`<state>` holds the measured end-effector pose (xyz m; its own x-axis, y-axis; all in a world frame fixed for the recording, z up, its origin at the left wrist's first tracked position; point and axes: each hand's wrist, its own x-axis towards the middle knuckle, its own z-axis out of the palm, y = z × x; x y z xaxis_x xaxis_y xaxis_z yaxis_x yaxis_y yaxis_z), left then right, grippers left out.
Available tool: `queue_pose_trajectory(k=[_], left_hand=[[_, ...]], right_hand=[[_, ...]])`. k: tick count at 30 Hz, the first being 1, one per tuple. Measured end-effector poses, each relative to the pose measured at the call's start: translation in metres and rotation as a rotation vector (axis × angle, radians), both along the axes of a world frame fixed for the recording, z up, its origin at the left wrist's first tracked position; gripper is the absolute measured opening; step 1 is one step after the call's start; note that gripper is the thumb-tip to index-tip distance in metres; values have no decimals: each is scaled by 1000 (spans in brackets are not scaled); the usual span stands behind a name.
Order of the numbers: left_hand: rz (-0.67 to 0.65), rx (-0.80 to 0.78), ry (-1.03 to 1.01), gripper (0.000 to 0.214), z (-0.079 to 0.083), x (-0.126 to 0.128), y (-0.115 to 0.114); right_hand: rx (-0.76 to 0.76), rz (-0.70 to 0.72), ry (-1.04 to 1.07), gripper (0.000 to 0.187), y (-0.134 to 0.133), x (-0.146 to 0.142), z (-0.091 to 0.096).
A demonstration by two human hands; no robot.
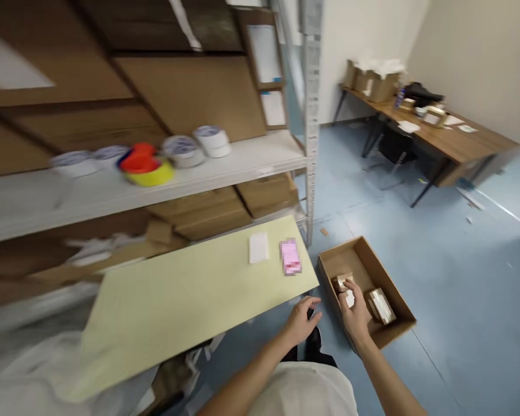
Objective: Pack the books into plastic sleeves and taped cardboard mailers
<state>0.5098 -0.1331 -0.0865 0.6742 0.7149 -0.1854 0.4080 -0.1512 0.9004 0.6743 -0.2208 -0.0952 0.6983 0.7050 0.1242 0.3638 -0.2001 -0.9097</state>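
Observation:
My right hand (355,312) is over the open cardboard box (387,274) on the floor, its fingers curved and apart. A small wrapped package (345,281) with a white patch shows just beyond its fingertips; whether they touch is unclear. Beside it in the box lies another package wrapped in clear film (382,306). My left hand (302,320) hangs open off the front edge of the pale yellow table (190,289), holding nothing. On the table's right end lie a white pad or small stack (258,248) and a blurred-out pink item (290,256).
A metal shelf (251,164) stands behind the table, bearing several tape rolls (212,141) and large cardboard boxes (190,92). Plastic film (30,364) is heaped at left. A wooden desk (468,136) with boxes and a black chair (394,145) stands at the back right.

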Motion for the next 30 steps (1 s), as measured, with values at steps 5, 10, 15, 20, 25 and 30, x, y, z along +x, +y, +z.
queue_pose_trajectory(k=[5, 10, 15, 20, 25, 30], left_hand=[[411, -7, -26, 24, 15, -73, -16], [762, 56, -58, 26, 34, -160, -33], [1073, 161, -100, 22, 42, -266, -65], [1347, 254, -109, 23, 31, -379, -100], [1504, 153, -158, 33, 15, -458, -143], [1664, 43, -247, 36, -9, -494, -174]], right_hand=[[60, 356, 2, 31, 58, -52, 27], [78, 718, 35, 29, 78, -151, 38], [82, 1119, 58, 29, 76, -267, 45], [39, 1307, 83, 33, 63, -382, 46], [-102, 1381, 199, 40, 52, -467, 35], [-345, 1485, 371, 43, 59, -527, 24]])
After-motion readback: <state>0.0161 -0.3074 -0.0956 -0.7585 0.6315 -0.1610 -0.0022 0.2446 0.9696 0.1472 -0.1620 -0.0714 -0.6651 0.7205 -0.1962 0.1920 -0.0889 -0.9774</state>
